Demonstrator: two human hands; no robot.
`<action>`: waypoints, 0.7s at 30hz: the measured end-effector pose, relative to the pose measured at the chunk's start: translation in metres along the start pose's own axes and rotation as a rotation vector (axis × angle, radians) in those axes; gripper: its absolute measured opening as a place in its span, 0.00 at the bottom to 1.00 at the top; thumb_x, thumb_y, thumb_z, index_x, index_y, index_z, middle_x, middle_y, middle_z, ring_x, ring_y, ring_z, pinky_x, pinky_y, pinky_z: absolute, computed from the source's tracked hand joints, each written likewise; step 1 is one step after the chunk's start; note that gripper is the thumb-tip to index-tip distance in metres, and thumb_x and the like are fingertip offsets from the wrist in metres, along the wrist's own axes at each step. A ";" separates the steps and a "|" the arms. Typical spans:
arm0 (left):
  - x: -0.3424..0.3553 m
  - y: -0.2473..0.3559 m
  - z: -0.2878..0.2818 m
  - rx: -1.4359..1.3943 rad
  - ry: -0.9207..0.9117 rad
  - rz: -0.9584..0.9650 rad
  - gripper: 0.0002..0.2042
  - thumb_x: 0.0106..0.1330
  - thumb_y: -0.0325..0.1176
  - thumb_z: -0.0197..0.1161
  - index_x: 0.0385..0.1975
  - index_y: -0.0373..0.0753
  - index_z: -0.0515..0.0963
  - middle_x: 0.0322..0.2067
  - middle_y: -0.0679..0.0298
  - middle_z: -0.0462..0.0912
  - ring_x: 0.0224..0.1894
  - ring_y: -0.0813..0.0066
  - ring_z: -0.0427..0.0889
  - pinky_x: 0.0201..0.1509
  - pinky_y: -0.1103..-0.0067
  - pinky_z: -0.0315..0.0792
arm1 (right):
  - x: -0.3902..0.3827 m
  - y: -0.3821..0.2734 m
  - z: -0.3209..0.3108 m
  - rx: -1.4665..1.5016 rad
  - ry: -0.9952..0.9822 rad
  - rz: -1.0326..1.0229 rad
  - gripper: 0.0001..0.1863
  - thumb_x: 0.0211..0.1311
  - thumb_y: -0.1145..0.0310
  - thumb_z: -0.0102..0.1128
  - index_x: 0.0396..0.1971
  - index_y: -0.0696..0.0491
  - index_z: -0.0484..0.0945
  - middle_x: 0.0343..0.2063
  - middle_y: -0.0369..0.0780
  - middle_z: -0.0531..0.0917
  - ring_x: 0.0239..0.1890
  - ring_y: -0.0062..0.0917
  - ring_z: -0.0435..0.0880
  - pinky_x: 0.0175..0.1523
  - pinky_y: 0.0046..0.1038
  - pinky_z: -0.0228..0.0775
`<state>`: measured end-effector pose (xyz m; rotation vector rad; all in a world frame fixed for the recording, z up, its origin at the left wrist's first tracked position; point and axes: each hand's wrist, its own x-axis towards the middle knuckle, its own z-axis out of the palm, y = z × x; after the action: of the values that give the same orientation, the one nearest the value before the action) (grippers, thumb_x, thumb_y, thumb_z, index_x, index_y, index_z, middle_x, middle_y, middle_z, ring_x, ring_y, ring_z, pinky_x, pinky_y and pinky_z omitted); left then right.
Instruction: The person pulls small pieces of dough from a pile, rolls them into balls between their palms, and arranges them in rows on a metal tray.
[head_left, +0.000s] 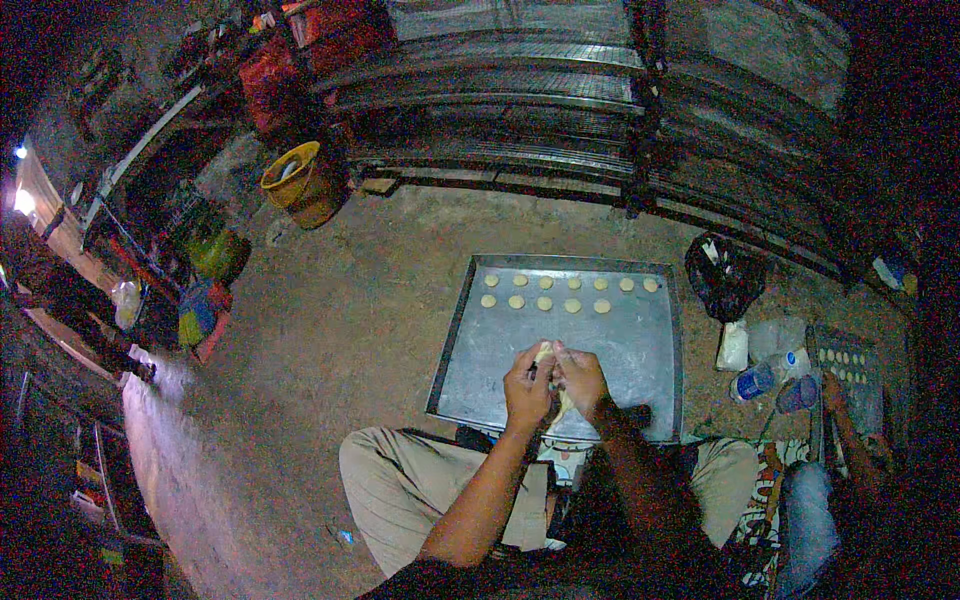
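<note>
Over the near part of a large metal baking tray [490, 360], my left hand [525, 392] and my right hand [583, 380] are close together, fingers closed and thumbs near each other. Between the fingertips shows a piece of pale dough [545, 351]. More pale dough [562, 408] hangs under my palms, partly hidden by the hands. Two rows of small, flat dough rounds [545, 283] lie along the tray's far side. A dark cylinder [632, 416] rests by the tray's near edge, beside my right wrist.
Right of the tray stand a black plastic bag [722, 275], a white packet [733, 345] and blue-labelled containers [752, 382]. A co-worker's hand [833, 392] reaches to another tray [866, 385] of rounds. A yellow bucket [305, 190] and dark metal racks [500, 100] stand beyond. Another person [60, 280] stands far left.
</note>
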<state>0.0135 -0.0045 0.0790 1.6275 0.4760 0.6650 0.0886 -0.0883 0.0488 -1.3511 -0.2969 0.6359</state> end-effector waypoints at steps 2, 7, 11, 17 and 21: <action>0.003 0.013 -0.001 -0.031 0.026 -0.095 0.12 0.72 0.37 0.57 0.43 0.34 0.80 0.33 0.62 0.83 0.35 0.77 0.81 0.38 0.79 0.75 | 0.003 0.012 -0.008 0.172 -0.076 0.096 0.20 0.74 0.54 0.49 0.43 0.58 0.79 0.25 0.36 0.81 0.25 0.21 0.77 0.32 0.24 0.68; 0.001 -0.001 -0.015 -0.248 -0.005 -0.353 0.14 0.75 0.41 0.53 0.39 0.37 0.80 0.29 0.63 0.82 0.27 0.75 0.79 0.30 0.78 0.73 | -0.008 -0.018 0.005 0.208 -0.242 0.345 0.23 0.73 0.48 0.48 0.38 0.54 0.77 0.25 0.36 0.79 0.23 0.22 0.75 0.29 0.26 0.67; 0.011 -0.006 -0.018 0.281 -0.338 0.096 0.20 0.75 0.38 0.51 0.63 0.39 0.71 0.54 0.59 0.80 0.57 0.66 0.73 0.61 0.73 0.67 | 0.001 0.000 -0.007 0.290 -0.112 0.362 0.21 0.70 0.47 0.52 0.31 0.52 0.74 0.23 0.36 0.76 0.23 0.22 0.75 0.27 0.27 0.67; 0.016 -0.001 -0.021 -0.521 -0.576 -0.136 0.31 0.75 0.42 0.51 0.72 0.36 0.51 0.70 0.60 0.62 0.65 0.69 0.68 0.65 0.74 0.65 | 0.007 0.010 -0.011 0.211 -0.088 0.069 0.14 0.73 0.61 0.53 0.42 0.58 0.77 0.29 0.34 0.78 0.27 0.18 0.76 0.29 0.22 0.70; 0.015 0.011 -0.022 -0.269 -0.455 -0.233 0.22 0.74 0.37 0.55 0.65 0.36 0.67 0.57 0.58 0.77 0.54 0.71 0.77 0.59 0.75 0.71 | 0.006 0.003 -0.009 0.035 -0.057 0.090 0.17 0.75 0.60 0.49 0.46 0.59 0.77 0.32 0.36 0.79 0.28 0.18 0.75 0.30 0.21 0.69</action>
<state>0.0100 0.0196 0.0936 1.3848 0.2243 0.1637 0.0977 -0.0921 0.0430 -1.3193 -0.2709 0.7526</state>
